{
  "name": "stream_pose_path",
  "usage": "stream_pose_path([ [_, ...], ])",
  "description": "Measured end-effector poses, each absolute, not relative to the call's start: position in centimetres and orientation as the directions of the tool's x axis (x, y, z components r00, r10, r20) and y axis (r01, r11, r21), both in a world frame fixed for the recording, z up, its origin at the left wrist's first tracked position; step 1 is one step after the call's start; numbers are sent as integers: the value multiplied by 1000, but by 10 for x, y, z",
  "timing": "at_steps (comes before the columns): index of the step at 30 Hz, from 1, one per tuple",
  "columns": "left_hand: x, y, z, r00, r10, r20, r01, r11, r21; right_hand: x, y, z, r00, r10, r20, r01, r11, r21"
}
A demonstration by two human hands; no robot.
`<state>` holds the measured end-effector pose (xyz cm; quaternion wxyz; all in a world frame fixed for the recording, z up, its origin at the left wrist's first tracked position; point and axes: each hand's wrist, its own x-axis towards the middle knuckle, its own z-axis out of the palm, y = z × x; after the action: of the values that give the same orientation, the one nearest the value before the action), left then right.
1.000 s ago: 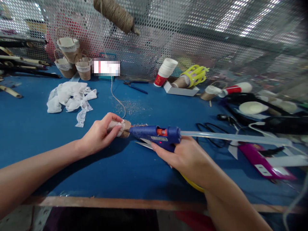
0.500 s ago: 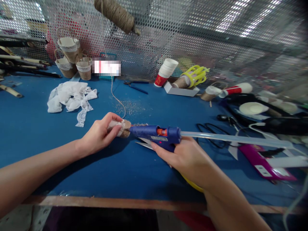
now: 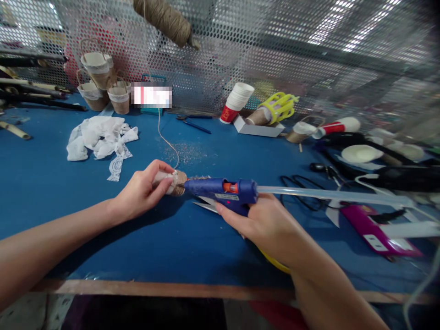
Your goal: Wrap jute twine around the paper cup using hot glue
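Note:
My left hand is closed around a small paper cup lying on its side, partly wrapped in brown twine. From the cup a loose strand of twine runs back across the table. In my right hand is a blue hot glue gun, its nozzle at the wrapped end of the cup; whether it touches I cannot tell. A long clear glue stick sticks out of the gun's rear. Scissors with a yellow handle lie beneath the gun, partly hidden by my right hand.
White lace lies at the left, before several twine-covered little baskets. Pliers and stacked paper cups stand farther back, under a hanging twine spool. Black cables and a purple power strip occupy the right.
Almost nothing differs. Both hands keep their holds on the cup and the glue gun, and the whole view has shifted very slightly.

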<state>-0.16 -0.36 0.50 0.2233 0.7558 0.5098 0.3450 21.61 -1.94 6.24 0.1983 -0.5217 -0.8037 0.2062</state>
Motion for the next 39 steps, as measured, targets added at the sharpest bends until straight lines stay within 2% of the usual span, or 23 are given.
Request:
stream_pose_path([
  [6, -2, -4, 3, 275, 904, 328, 625, -427, 653, 217, -19, 63, -354, 934, 49, 764, 319, -560],
  [11, -3, -5, 0, 321, 863, 391, 614, -504, 608, 219, -17, 62, -349, 935, 63, 771, 325, -548],
  [22, -4, -6, 2, 404, 807, 431, 619, -588, 521, 219, -16, 63, -313, 948, 57, 778, 291, -558],
  [33, -6, -5, -1, 472, 724, 503, 599, -682, 419, 224, -8, 57, -359, 933, 21, 752, 302, -586],
  [39, -6, -6, 1, 509, 708, 489, 583, -702, 408, 223, -8, 59, -325, 946, -24, 750, 242, -616],
])
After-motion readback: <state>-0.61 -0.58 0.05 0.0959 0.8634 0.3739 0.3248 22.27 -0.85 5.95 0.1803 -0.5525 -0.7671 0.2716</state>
